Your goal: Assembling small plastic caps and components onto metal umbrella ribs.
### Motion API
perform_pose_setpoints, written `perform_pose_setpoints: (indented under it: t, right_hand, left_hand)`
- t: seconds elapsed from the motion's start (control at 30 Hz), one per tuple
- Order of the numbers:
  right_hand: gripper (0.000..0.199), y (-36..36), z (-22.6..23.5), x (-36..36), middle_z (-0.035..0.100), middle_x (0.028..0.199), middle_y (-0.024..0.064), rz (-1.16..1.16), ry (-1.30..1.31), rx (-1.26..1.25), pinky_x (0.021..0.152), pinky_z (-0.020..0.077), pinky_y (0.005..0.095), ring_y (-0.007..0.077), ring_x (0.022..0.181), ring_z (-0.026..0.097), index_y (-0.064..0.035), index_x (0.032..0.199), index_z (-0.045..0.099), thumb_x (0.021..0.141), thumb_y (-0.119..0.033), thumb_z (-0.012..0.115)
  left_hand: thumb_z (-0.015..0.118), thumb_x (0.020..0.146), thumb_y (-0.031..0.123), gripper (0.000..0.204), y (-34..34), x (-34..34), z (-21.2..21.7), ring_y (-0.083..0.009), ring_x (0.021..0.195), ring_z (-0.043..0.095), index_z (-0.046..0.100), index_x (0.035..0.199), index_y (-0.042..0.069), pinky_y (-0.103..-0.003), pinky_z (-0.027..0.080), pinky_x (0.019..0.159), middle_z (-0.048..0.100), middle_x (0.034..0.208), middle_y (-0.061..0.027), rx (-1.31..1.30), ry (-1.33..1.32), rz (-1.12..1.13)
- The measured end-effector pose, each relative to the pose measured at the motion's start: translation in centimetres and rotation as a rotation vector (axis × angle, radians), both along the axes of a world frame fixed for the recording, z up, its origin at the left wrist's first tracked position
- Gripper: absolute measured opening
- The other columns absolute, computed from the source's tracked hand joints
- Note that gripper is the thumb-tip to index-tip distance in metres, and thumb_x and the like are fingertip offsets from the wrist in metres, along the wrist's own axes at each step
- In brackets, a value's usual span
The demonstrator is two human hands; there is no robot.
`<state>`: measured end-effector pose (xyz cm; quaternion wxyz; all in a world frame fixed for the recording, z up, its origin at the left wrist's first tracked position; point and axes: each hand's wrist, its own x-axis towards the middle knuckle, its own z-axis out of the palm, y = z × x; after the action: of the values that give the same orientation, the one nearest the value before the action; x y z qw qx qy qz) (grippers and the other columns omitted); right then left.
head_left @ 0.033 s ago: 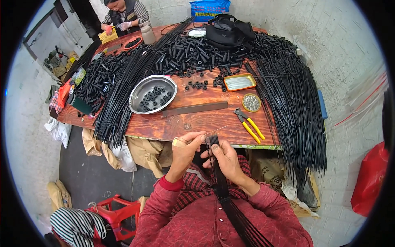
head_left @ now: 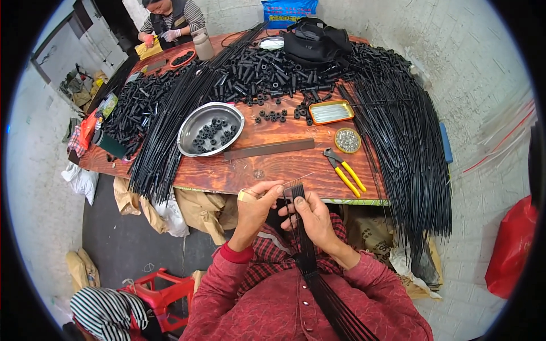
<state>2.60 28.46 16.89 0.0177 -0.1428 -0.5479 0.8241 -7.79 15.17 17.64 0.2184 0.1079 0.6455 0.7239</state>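
The person sits at the near edge of a wooden table (head_left: 267,165), and both hands meet just in front of the chest around a bundle of thin black rods (head_left: 310,267) that runs from the lap up between them. The right hand (head_left: 315,219) is closed around the bundle just below its top end, where the rod tips fan out like a comb; the left hand (head_left: 256,206), a strip of tape on one finger, pinches at those tips from the side, fingers bent and touching them. Just beyond the right hand lie yellow-handled pliers (head_left: 345,170), and past those a small round tin of tiny metal parts (head_left: 347,140) and an orange tray (head_left: 331,112). Ahead of the left hand sits a flat metal bar (head_left: 268,149), then a steel bowl (head_left: 209,129) with black rings in it. Farther out, heaps of black tubes (head_left: 267,68) and long sheaves of rods (head_left: 406,148) cover the table and hang off its right side. Judging by those piles, only a small share is in hand and much is left; I see no finished stack to count. At the far end another person (head_left: 170,17) works separately.
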Motion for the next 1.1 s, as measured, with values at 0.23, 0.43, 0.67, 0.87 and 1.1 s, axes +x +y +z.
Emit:
perform_pose_setpoints:
  t: [0.23, 0.43, 0.67, 0.87, 1.1]
  right_hand:
    - [0.033, 1.8, 0.9, -1.2, 0.070, 0.094, 0.0161, 0.042, -0.041, -0.059, 0.060, 0.0527, 0.0249, 0.0172, 0.070, 0.070, 0.0006, 0.118, 0.048, 0.106, -0.030, 0.047]
    - [0.033, 2.1, -0.1, -1.8, 0.069, 0.080, 0.0118, 0.142, 0.016, 0.002, 0.054, 0.0486, 0.0232, 0.0151, 0.061, 0.067, -0.0013, 0.119, 0.051, 0.106, -0.032, 0.050]
    - [0.032, 2.4, -1.2, -1.2, 0.067, 0.077, 0.0076, 0.048, 0.037, 0.057, 0.054, 0.0483, 0.0230, 0.0139, 0.059, 0.066, -0.0035, 0.116, 0.050, 0.105, -0.033, 0.053]
    - [0.030, 3.3, -1.5, -1.4, 0.067, 0.076, 0.0083, 0.017, -0.017, 0.023, 0.055, 0.0499, 0.0236, 0.0142, 0.060, 0.066, -0.0041, 0.110, 0.051, 0.104, -0.033, 0.055]
    - [0.027, 4.1, -1.9, -1.1, 0.067, 0.077, 0.0107, -0.029, -0.048, 0.043, 0.054, 0.0513, 0.0252, 0.0162, 0.061, 0.068, -0.0012, 0.111, 0.049, 0.105, -0.028, 0.053]
  left_hand:
    - [0.072, 0.093, 0.012, 0.021, 0.6, -0.5, -0.1, -0.0035, 0.070, 0.053, 0.073, 0.110, 0.000, -0.019, 0.042, 0.063, 0.066, 0.082, 0.0031, 0.028, -0.044, -0.032]
    - [0.072, 0.093, 0.012, 0.019, 0.7, -1.0, -0.6, -0.0031, 0.070, 0.054, 0.073, 0.108, 0.000, -0.019, 0.043, 0.062, 0.068, 0.084, 0.0022, -0.003, -0.005, -0.051]
    - [0.071, 0.094, 0.017, 0.030, 0.9, -5.4, 0.2, -0.0054, 0.077, 0.061, 0.069, 0.118, 0.000, -0.021, 0.048, 0.067, 0.072, 0.094, -0.0029, -0.093, -0.034, -0.439]
    - [0.066, 0.096, 0.028, 0.036, 7.3, -15.7, 0.3, -0.0114, 0.080, 0.067, 0.069, 0.120, 0.002, -0.027, 0.054, 0.069, 0.075, 0.091, -0.0063, -0.360, 0.372, -0.453]
    - [0.068, 0.087, 0.032, 0.028, 20.2, -24.0, -6.1, -0.0316, 0.092, 0.072, 0.075, 0.105, 0.011, -0.041, 0.056, 0.083, 0.074, 0.097, -0.0159, -0.557, 0.787, -0.048]
